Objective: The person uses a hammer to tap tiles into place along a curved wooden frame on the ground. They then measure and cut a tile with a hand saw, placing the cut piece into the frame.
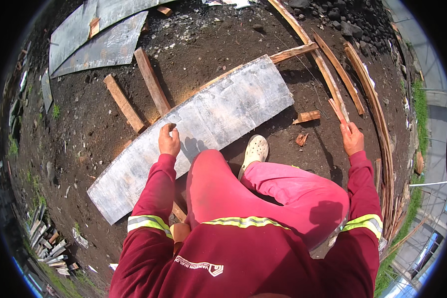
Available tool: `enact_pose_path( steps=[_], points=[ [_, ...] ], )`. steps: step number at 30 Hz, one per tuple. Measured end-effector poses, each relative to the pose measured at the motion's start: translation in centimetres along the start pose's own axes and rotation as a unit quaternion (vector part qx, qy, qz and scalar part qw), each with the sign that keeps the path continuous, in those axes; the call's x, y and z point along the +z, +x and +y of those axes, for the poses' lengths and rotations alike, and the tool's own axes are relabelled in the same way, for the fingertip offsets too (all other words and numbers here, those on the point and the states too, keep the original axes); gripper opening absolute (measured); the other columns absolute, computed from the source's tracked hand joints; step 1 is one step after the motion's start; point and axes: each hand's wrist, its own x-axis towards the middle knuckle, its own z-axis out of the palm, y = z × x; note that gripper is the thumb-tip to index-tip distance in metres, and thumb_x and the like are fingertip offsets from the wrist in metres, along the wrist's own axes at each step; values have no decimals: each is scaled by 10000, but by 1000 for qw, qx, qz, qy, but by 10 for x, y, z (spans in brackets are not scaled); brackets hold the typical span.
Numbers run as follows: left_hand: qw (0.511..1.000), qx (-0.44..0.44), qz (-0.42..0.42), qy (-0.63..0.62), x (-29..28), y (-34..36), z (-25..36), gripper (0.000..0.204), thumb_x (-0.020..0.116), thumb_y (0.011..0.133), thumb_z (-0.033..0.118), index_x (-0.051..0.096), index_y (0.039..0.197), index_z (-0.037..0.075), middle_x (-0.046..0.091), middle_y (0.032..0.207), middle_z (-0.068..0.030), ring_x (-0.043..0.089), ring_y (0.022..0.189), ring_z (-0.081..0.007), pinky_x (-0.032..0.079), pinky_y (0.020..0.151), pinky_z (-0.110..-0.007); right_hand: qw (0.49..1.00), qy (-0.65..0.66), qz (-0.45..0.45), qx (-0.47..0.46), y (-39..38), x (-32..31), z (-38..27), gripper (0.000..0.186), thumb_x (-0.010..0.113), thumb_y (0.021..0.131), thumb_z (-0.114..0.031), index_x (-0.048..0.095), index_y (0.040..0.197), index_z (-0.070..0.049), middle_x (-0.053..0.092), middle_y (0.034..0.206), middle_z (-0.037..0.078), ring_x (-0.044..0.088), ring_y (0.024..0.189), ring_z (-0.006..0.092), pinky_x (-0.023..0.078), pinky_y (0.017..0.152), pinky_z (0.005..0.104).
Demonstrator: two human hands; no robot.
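A long grey weathered panel (pixel 228 111) lies slantwise on the ground before me, over several timber pieces. My left hand (pixel 169 141) is above its near part, with thumb and fingertips drawn together. Whatever they pinch, if anything, is too small to make out. Off to the right, my right hand (pixel 352 138) is closed round the lower end of a thin reddish wooden strip (pixel 337 109), which points away from me. Two short timbers, one longer (pixel 152 82) and one shorter (pixel 124 103), stick out from the panel's far edge.
More grey sheets (pixel 99 44) lie at the far left. Long curved timbers (pixel 377 104) run along the right, and a short wood block (pixel 306 117) sits on the soil. Stones (pixel 350 30) are heaped at the far right; scrap wood (pixel 49 246) is piled lower left.
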Motion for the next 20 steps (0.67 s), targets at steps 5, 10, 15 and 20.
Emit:
enact_pose_path(
  steps=[5, 10, 15, 20],
  points=[
    [973, -122, -109, -165, -45, -107, -19, 46, 446, 838, -3, 486, 826, 17, 538, 760, -49, 527, 710, -126, 447, 696, -262, 959, -16, 143, 244, -171, -23, 109, 417, 439, 905, -414, 577, 849, -23, 595, 771, 206, 591, 773, 379, 449, 666, 406],
    [960, -140, -189, -150, -54, -126, -46, 19, 489, 827, 38, 507, 824, 32, 543, 735, -33, 519, 673, -111, 421, 611, -244, 844, 10, 126, 521, -302, 14, 108, 484, 530, 798, -530, 614, 845, -55, 642, 818, 148, 614, 814, 339, 465, 716, 411],
    [931, -106, -312, -157, -57, -81, -42, 55, 524, 796, 34, 549, 834, 3, 565, 716, -38, 523, 663, -108, 423, 631, -234, 775, 33, 104, 623, -362, 48, 104, 524, 552, 759, -553, 620, 930, -62, 621, 983, 195, 569, 998, 343, 441, 829, 429],
    [926, -170, -312, -127, -73, -44, -5, 101, 600, 771, 69, 583, 862, 30, 591, 708, -9, 523, 620, -97, 403, 562, -218, 739, 59, 131, 658, -370, 76, 124, 595, 595, 737, -554, 586, 1103, -85, 579, 1103, 215, 545, 1056, 355, 418, 888, 445]
  ],
)
